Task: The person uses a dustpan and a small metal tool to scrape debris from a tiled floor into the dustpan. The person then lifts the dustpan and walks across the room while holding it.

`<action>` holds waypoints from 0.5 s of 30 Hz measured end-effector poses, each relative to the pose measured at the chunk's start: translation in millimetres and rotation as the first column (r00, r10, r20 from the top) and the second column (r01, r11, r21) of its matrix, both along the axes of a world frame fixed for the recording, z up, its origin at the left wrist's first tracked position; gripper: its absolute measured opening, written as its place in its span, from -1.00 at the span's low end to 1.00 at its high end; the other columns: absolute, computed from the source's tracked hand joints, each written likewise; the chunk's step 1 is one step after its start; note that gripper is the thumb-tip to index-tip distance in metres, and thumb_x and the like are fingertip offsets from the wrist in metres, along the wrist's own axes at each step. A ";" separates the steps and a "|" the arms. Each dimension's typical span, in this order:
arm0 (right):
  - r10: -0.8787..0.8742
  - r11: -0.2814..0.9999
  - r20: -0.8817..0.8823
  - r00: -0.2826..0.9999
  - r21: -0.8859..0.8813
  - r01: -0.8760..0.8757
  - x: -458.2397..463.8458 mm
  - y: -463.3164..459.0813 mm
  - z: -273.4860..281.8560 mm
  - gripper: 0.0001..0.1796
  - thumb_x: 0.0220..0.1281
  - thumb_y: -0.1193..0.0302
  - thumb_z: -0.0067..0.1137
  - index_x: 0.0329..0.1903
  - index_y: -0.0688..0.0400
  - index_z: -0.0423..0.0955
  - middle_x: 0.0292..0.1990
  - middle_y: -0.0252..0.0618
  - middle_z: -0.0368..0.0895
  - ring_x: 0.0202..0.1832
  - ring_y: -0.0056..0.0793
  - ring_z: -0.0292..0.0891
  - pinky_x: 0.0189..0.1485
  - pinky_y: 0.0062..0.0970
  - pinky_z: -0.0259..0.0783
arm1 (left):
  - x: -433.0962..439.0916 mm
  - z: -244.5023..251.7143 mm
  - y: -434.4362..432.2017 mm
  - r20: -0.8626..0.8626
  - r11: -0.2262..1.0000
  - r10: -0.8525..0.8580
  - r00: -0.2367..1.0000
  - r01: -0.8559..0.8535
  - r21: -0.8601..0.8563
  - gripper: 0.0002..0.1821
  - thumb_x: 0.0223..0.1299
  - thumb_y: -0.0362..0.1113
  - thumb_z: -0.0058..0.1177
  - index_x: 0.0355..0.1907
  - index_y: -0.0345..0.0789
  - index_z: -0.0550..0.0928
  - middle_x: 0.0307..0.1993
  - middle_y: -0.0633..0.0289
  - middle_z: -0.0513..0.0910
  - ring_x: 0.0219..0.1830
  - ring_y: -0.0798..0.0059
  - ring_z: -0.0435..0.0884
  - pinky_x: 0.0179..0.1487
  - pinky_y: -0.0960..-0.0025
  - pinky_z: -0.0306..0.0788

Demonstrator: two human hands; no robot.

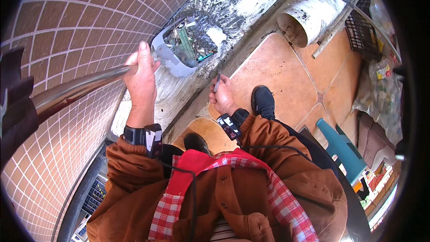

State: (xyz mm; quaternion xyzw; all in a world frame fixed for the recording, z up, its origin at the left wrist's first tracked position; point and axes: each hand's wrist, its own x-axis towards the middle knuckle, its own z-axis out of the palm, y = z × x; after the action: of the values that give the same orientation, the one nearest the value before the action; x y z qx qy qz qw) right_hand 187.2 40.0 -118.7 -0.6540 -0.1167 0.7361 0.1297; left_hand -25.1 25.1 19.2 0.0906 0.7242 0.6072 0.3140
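Observation:
My left hand (pixel 141 74) is closed around a shiny metal pole (pixel 84 85), thumb pointing up. The pole slants toward the left side, where it ends in a dark fitting. Just beyond this hand lies a grey plastic dustpan (pixel 176 65) holding dirt, a green strip (pixel 186 43) and other scraps. Whether the pole joins the dustpan is hidden behind my hand. My right hand (pixel 222 95) grips a thin grey piece (pixel 217 82), mostly covered by my fingers. It hovers near the edge of a white, dirt-smeared ledge (pixel 240 8).
A brown tiled wall (pixel 77 27) rises at left. Orange floor tiles (pixel 278 64) carry a large white pipe (pixel 310 20), sticks (pixel 331 38), a black crate (pixel 361 30), a clear plastic bag (pixel 384 97) and a teal plastic stool (pixel 342 151). A wire (pixel 289 148) trails from my right wrist.

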 end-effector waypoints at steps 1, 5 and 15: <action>0.010 0.999 -0.082 0.997 -0.030 -0.013 -0.7 4.3 3.6 -0.67 0.48 0.21 -0.09 0.21 -0.11 0.21 -0.49 -0.37 0.38 -0.70 -0.59 0.21 -0.72 -0.53 0.05 | 1.7 -1.3 2.4 0.010 1.000 0.005 1.000 -0.005 0.010 -0.55 0.45 -0.01 0.04 -0.57 -0.20 0.42 -0.61 0.44 0.30 -0.52 0.70 0.33 -0.27 0.38 0.61; 0.019 1.000 -0.229 0.973 -0.018 -0.024 -6.1 29.9 12.4 -0.73 0.45 0.24 -0.07 0.13 -0.06 0.28 -0.52 -0.39 0.38 -0.72 -0.63 0.17 -0.73 -0.58 0.00 | 3.5 -5.3 4.8 0.061 0.998 0.034 0.998 -0.037 0.049 -0.57 0.46 -0.01 0.04 -0.53 -0.20 0.41 -0.61 0.43 0.30 -0.52 0.68 0.35 -0.25 0.32 0.63; 0.124 0.953 0.218 0.968 0.247 -0.178 8.1 77.1 -19.0 -0.64 0.46 0.18 -0.10 0.21 -0.02 0.27 -0.49 -0.36 0.41 -0.71 -0.59 0.19 -0.76 -0.53 0.04 | -8.7 -5.0 -2.1 0.057 0.997 0.074 0.996 -0.075 0.016 -0.57 0.45 0.02 0.03 -0.50 -0.19 0.38 -0.60 0.43 0.29 -0.50 0.67 0.36 -0.20 0.24 0.66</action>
State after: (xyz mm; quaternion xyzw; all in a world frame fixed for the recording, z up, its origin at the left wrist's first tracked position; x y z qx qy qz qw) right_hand 195.3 117.1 -137.7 -0.6906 -0.2761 0.6523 0.1463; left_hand -33.8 23.0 14.1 0.0491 0.7123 0.6275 0.3105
